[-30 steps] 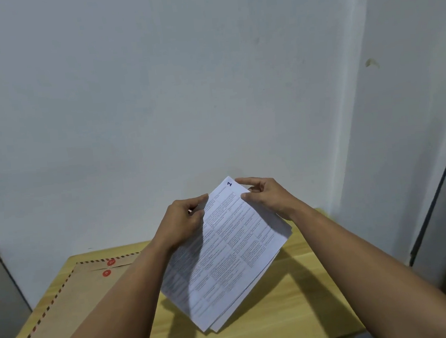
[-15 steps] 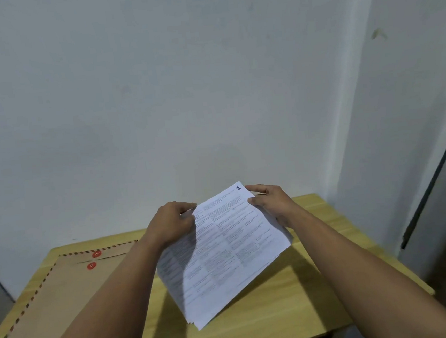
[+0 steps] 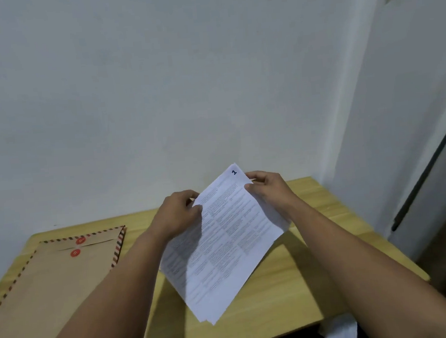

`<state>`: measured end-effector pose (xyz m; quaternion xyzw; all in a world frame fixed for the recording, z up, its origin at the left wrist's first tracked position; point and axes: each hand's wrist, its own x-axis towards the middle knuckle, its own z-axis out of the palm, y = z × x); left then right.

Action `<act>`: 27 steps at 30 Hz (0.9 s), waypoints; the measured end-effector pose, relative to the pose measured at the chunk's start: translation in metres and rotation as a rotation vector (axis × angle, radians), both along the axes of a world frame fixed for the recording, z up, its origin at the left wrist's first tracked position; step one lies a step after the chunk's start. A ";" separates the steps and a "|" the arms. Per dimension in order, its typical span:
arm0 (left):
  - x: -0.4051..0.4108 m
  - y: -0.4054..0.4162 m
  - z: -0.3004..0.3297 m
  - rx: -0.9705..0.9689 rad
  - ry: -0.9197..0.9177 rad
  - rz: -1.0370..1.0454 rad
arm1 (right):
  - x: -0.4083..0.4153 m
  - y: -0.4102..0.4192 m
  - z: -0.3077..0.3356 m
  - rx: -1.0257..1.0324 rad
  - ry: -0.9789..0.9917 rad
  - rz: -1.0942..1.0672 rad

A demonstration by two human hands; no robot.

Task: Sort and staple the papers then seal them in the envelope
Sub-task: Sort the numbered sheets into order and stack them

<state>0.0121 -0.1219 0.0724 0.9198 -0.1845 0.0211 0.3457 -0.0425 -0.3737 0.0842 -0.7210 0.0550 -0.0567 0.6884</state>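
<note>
Leftmost, well to the left of our left hand (image 3: 178,215), we see the brown envelope (image 3: 48,281) lying flat on the wooden table (image 3: 301,275). Its edges carry a red and dark striped border, and two red round fasteners sit near its far end, one on the flap and one just below it. Our left forearm crosses over the envelope's right side on its way up to the hand.

Next, our left hand grips the left edge of the papers (image 3: 223,247), fingers curled round the sheets with the thumb on the printed face. The stack is held in the air above the table, tilted so that one corner points away from us and the opposite corner hangs down toward us. Between our two hands lies the top sheet, covered in small blocks of print too fine to read, with a dark handwritten number at its far corner, just left of our right fingertips. At the low corner the edges of further sheets peek out, slightly fanned, behind the front one.

Then our right hand (image 3: 269,191) pinches the upper right edge of the papers, thumb in front and fingers curled behind. Beyond and to the right of this hand, the table's far corner meets a plain white wall (image 3: 181,78).
</note>
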 end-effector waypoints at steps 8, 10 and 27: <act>-0.011 0.000 0.030 -0.250 -0.211 0.111 | 0.011 -0.010 0.025 -0.237 -0.110 -0.261; -0.016 0.000 0.037 -0.357 -0.243 0.157 | 0.008 -0.013 0.027 -0.088 -0.122 -0.336; -0.031 -0.009 0.019 -0.661 -0.158 0.185 | -0.002 0.022 0.016 0.028 -0.445 -0.408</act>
